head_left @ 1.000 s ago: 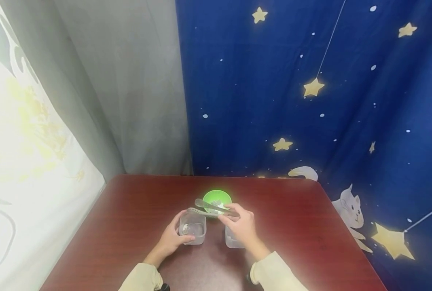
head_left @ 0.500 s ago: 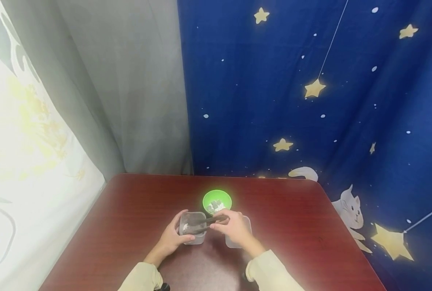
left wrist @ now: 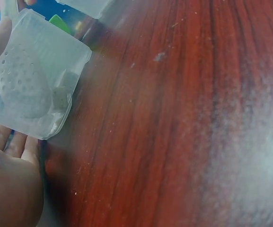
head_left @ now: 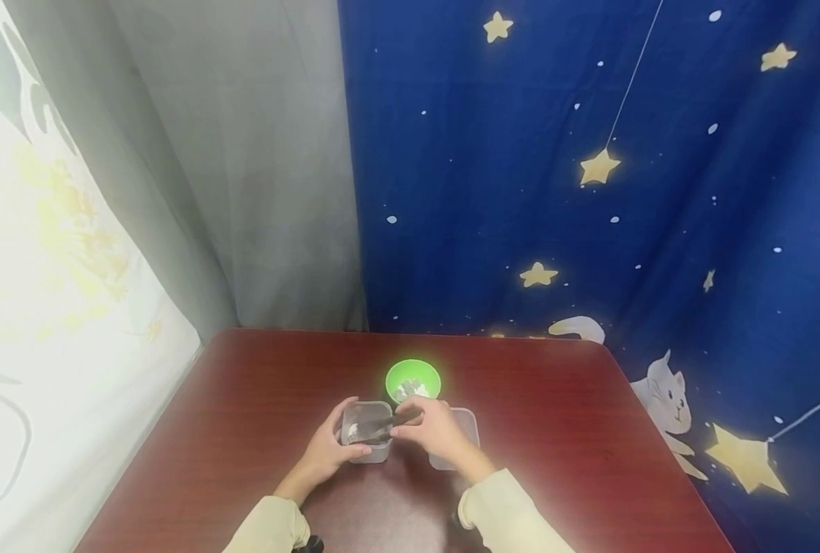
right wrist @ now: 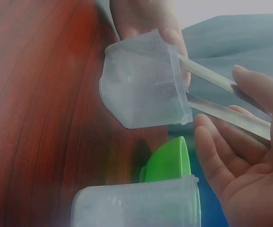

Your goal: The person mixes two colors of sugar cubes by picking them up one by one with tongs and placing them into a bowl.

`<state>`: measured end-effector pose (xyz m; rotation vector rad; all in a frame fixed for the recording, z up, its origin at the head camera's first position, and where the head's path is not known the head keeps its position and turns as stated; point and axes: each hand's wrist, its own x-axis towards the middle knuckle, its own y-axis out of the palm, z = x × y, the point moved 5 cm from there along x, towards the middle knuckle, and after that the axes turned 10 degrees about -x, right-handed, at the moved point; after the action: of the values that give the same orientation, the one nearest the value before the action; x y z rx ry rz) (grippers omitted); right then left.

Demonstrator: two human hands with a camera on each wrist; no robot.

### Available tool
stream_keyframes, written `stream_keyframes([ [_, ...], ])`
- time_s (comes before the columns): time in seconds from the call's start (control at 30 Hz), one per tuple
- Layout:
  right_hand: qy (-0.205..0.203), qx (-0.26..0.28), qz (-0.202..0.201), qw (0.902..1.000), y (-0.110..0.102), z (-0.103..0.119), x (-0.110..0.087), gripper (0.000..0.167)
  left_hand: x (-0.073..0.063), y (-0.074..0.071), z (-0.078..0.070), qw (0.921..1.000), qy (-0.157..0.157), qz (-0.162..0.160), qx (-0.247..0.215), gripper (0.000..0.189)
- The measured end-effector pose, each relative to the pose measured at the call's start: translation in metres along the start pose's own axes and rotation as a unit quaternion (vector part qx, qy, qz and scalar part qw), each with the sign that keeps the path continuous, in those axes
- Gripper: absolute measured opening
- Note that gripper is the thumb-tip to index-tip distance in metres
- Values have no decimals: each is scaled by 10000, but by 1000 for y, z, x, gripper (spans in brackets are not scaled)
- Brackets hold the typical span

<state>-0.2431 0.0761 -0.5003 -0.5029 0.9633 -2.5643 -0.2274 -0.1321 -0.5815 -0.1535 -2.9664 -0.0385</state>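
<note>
My left hand (head_left: 325,447) holds a clear plastic container (head_left: 377,456) by its sides, with the thumb along the near rim. Between the thumb and fingers of my right hand (head_left: 441,432) is a pair of tongs (right wrist: 228,117), and their ends reach inside that container. Through the cloudy wall in the left wrist view, a perforated tong end (left wrist: 22,87) shows, with small greyish pieces (left wrist: 59,98) near the bottom. Whether the tongs grip a piece is unclear. Just beyond the hands stands a green bowl (head_left: 413,370) with white and grey pieces (head_left: 410,390) in it.
A second clear container (head_left: 467,422) stands to the right, partly behind my right hand. Everything rests on a reddish-brown wooden table (head_left: 279,376). Grey (head_left: 244,192) and dark blue curtains (head_left: 451,192) hang beyond its far edge.
My right hand has moved left and slightly down, taking the tongs from in front of the green bowl into the left container. My left hand keeps its hold on the container.
</note>
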Motion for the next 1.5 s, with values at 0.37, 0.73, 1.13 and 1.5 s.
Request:
stream_keyframes([
  [0.37,97,-192,-523,9984,5,6,-3,26,-2,1,-3,9998,175,123,14,94],
  [0.73,-29,-213,-776,9968,9,3,-2,18,-2,3,-2,10000,61,40,25,94],
  [1.13,-123,33,-1199,9927,-3,1,-3,18,-2,2,-2,9998,68,-15,165,95],
  [1.5,422,-489,-1342,9888,-29,0,-8,16,-5,5,-8,9998,-125,-161,16,95],
])
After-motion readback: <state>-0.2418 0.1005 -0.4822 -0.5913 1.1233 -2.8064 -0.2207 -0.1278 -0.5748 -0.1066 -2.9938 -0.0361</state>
